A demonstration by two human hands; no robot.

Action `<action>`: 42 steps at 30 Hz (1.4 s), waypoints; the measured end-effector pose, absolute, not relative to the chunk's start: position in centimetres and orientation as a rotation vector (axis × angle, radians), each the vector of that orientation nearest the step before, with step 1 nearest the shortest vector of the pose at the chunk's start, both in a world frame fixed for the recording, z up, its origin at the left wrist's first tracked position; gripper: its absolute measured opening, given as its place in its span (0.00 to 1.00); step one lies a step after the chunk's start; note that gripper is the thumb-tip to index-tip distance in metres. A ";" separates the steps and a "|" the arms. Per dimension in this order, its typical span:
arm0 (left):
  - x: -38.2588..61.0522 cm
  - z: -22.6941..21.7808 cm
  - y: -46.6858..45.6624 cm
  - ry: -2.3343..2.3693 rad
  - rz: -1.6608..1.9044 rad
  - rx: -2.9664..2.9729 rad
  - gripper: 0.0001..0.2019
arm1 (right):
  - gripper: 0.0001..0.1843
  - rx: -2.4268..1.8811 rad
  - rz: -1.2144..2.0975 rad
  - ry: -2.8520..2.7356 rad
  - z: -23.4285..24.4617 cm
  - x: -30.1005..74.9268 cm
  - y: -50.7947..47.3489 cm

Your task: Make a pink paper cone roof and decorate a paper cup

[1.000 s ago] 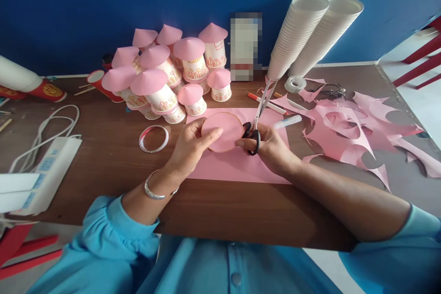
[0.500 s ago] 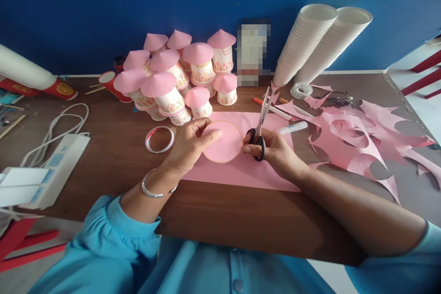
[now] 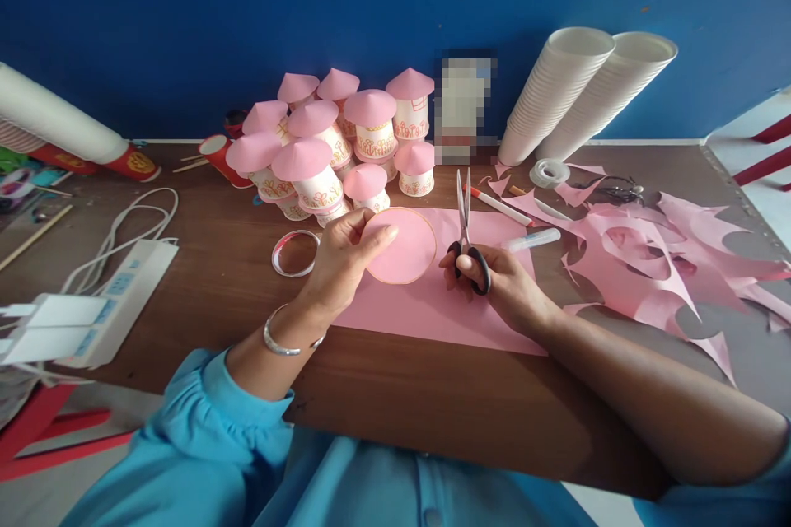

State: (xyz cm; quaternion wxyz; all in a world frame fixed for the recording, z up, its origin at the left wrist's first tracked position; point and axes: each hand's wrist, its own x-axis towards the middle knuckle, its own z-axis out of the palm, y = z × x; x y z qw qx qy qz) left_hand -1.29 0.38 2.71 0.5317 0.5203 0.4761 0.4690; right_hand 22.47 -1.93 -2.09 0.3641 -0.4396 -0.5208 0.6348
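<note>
Pink paper circle (image 3: 401, 251) stays in left fingers (image 3: 378, 240); right fingers (image 3: 468, 267), holding scissors (image 3: 464, 237), draw clear toward three o'clock, cutting apparently paused

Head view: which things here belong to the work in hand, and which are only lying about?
Seem to belong:
disc, in the left hand
scissors, in the right hand
sheet, below the disc
scraps, probably offcuts
cone-topped cups, similar pink

Seem just lying about:
power strip
adapter
long stick
</note>
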 end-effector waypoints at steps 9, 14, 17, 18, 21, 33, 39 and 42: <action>-0.6 2.0 0.0 1.173 1.103 1.282 0.18 | 0.23 -1.037 1.712 -1.094 -1.7 21.4 -2.4; 0.2 1.7 -0.5 1.165 1.056 1.276 0.18 | 0.23 -1.074 1.729 -1.032 -1.3 20.7 -2.6; 0.3 1.7 -0.6 1.135 1.030 1.266 0.18 | 0.24 -1.102 1.694 -0.998 -1.3 20.7 -2.4; 0.3 1.6 -0.6 1.114 1.013 1.266 0.17 | 0.25 -1.108 1.679 -0.994 -1.3 20.8 -2.4; 0.2 1.3 -0.5 1.093 0.979 1.276 0.15 | 0.24 -1.121 1.651 -1.030 -1.3 21.0 -2.2; -1.8 1.9 2.2 1.144 1.201 1.181 0.18 | 0.32 -1.344 1.464 -1.596 0.4 23.1 -1.8; -2.2 2.4 2.3 1.113 1.230 1.191 0.21 | 0.25 -1.347 1.278 -1.754 -0.1 23.1 -1.7; -2.3 2.4 2.4 1.075 1.237 1.176 0.21 | 0.24 -1.367 1.348 -1.777 -0.5 23.4 -1.7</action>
